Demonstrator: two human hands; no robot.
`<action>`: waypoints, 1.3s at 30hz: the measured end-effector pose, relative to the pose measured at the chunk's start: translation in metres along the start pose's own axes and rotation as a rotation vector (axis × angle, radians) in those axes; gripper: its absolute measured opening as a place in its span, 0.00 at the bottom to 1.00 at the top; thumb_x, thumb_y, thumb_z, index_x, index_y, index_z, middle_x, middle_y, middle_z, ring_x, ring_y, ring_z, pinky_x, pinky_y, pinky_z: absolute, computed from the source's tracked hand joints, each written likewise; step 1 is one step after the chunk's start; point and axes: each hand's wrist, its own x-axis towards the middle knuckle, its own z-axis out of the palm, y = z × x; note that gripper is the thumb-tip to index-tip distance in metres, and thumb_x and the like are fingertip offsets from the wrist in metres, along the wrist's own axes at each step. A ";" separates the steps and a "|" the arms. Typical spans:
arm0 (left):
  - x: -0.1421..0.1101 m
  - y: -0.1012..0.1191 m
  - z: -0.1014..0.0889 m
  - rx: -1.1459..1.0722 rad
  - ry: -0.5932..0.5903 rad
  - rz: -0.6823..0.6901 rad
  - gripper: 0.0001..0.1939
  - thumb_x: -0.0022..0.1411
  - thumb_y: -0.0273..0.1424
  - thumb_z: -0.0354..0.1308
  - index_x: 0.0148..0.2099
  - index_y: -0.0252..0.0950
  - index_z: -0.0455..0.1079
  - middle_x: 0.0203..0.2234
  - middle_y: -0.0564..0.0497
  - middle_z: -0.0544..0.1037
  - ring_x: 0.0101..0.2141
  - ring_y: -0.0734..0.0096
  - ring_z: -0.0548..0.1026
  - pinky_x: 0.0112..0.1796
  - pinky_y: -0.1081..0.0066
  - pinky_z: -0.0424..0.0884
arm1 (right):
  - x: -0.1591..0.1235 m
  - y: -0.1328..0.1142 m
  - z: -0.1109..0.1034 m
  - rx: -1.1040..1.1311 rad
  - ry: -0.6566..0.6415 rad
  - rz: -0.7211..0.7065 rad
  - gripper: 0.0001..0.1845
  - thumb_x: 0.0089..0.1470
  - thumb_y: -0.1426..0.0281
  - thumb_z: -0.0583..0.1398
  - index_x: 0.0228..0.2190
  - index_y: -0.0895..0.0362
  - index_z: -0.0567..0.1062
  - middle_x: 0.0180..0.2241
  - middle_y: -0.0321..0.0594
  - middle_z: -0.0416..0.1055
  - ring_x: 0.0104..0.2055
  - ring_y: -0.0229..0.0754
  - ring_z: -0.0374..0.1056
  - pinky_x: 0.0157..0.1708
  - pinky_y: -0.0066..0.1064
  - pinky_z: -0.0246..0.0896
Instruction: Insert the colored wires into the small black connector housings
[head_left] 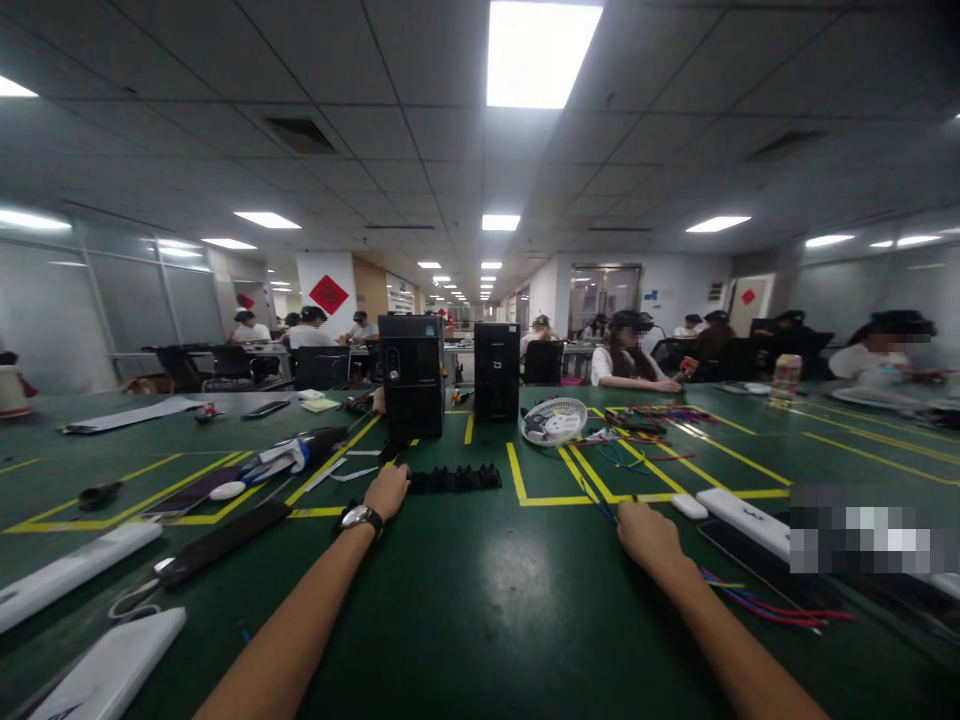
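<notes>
My left hand (387,492), with a wristwatch (361,517) on its wrist, has its fingers closed at the near end of a black strip with raised blocks (457,478). The strip lies along the green table. Farther right, my right hand (647,533) is closed low over the table. A thin blue wire (600,503) runs from its fingertips toward the yellow tape. Red, blue and yellow wires (772,602) stick out beyond my right wrist; whether they pass through the hand is hidden.
Two black computer towers (411,385) (496,372) stand ahead. A white basket (553,421) and tangled wires (652,425) lie to their right. White power banks or boxes (112,665) (742,520) flank both arms. A dark umbrella-like roll (225,540) lies left. People sit beyond the table.
</notes>
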 end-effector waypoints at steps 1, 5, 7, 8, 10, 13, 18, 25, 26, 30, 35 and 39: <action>-0.003 0.001 -0.001 -0.002 0.012 0.008 0.11 0.59 0.27 0.49 0.44 0.32 0.67 0.40 0.38 0.72 0.44 0.56 0.69 0.44 0.63 0.61 | -0.001 -0.001 -0.002 0.001 0.008 0.005 0.15 0.56 0.77 0.48 0.39 0.63 0.73 0.39 0.58 0.72 0.43 0.53 0.71 0.36 0.38 0.61; -0.016 0.010 0.000 -0.039 0.059 0.024 0.08 0.59 0.30 0.51 0.39 0.34 0.67 0.38 0.40 0.71 0.42 0.58 0.69 0.42 0.65 0.61 | -0.005 -0.003 -0.011 0.031 0.095 0.032 0.14 0.56 0.71 0.49 0.36 0.63 0.73 0.37 0.57 0.73 0.41 0.53 0.71 0.33 0.36 0.60; -0.022 0.014 0.001 -0.072 0.084 0.010 0.09 0.58 0.34 0.54 0.38 0.34 0.66 0.36 0.42 0.71 0.39 0.58 0.69 0.40 0.65 0.62 | -0.007 -0.004 -0.017 0.070 0.171 0.032 0.15 0.57 0.68 0.49 0.35 0.61 0.72 0.35 0.54 0.73 0.38 0.52 0.71 0.31 0.35 0.59; -0.025 0.015 0.001 -0.093 0.095 0.004 0.09 0.57 0.34 0.55 0.37 0.34 0.66 0.35 0.42 0.70 0.39 0.58 0.69 0.40 0.65 0.62 | -0.008 -0.004 -0.019 0.094 0.210 0.025 0.14 0.57 0.67 0.49 0.35 0.60 0.72 0.33 0.52 0.74 0.37 0.51 0.72 0.30 0.34 0.58; -0.031 0.018 -0.001 -0.146 0.113 0.003 0.06 0.55 0.32 0.57 0.35 0.35 0.65 0.34 0.44 0.70 0.37 0.60 0.69 0.39 0.65 0.62 | -0.011 -0.006 -0.022 0.155 0.283 -0.002 0.14 0.57 0.67 0.49 0.36 0.59 0.71 0.31 0.49 0.74 0.34 0.49 0.71 0.29 0.32 0.56; -0.042 0.021 -0.009 -0.240 0.128 0.045 0.04 0.54 0.29 0.57 0.33 0.36 0.65 0.31 0.47 0.71 0.36 0.63 0.70 0.39 0.67 0.63 | -0.015 -0.012 -0.025 0.275 0.368 -0.077 0.13 0.57 0.66 0.49 0.35 0.58 0.70 0.31 0.46 0.74 0.33 0.45 0.70 0.29 0.31 0.55; -0.077 0.044 -0.020 -0.621 0.041 0.234 0.16 0.47 0.30 0.64 0.40 0.37 0.67 0.36 0.48 0.74 0.36 0.66 0.71 0.36 0.70 0.65 | -0.017 -0.050 -0.033 0.587 0.410 -0.307 0.11 0.56 0.67 0.49 0.33 0.58 0.68 0.29 0.42 0.71 0.31 0.42 0.67 0.32 0.29 0.55; -0.119 0.083 -0.021 -0.902 -0.287 0.480 0.30 0.50 0.27 0.62 0.56 0.42 0.62 0.46 0.44 0.73 0.48 0.63 0.70 0.47 0.64 0.65 | -0.035 -0.136 -0.033 0.875 0.112 -0.685 0.06 0.52 0.72 0.50 0.30 0.57 0.66 0.22 0.32 0.64 0.25 0.36 0.61 0.26 0.26 0.50; -0.120 0.083 -0.019 -0.896 -0.279 0.477 0.33 0.50 0.28 0.62 0.59 0.42 0.59 0.49 0.43 0.71 0.50 0.62 0.68 0.49 0.62 0.64 | -0.038 -0.142 -0.029 0.896 0.084 -0.684 0.05 0.51 0.73 0.51 0.29 0.57 0.66 0.22 0.31 0.63 0.25 0.36 0.61 0.25 0.26 0.50; -0.116 0.073 -0.007 -0.704 -0.249 0.424 0.37 0.47 0.36 0.66 0.59 0.38 0.60 0.56 0.40 0.63 0.56 0.55 0.61 0.56 0.56 0.54 | -0.049 -0.146 -0.013 0.878 -0.004 -0.644 0.05 0.48 0.75 0.52 0.29 0.58 0.67 0.19 0.30 0.62 0.22 0.34 0.59 0.24 0.25 0.47; -0.107 0.076 -0.002 -0.576 -0.189 0.421 0.17 0.54 0.40 0.60 0.44 0.36 0.71 0.45 0.45 0.72 0.48 0.60 0.67 0.50 0.63 0.61 | -0.057 -0.136 -0.007 0.866 -0.068 -0.641 0.05 0.53 0.72 0.52 0.30 0.57 0.68 0.19 0.31 0.63 0.22 0.35 0.59 0.22 0.25 0.47; -0.103 0.090 0.001 -0.650 -0.122 0.298 0.19 0.56 0.39 0.57 0.47 0.36 0.68 0.41 0.46 0.74 0.43 0.63 0.70 0.45 0.66 0.63 | -0.059 -0.135 -0.006 0.837 -0.069 -0.641 0.09 0.56 0.67 0.51 0.31 0.57 0.69 0.21 0.34 0.67 0.23 0.36 0.61 0.23 0.26 0.48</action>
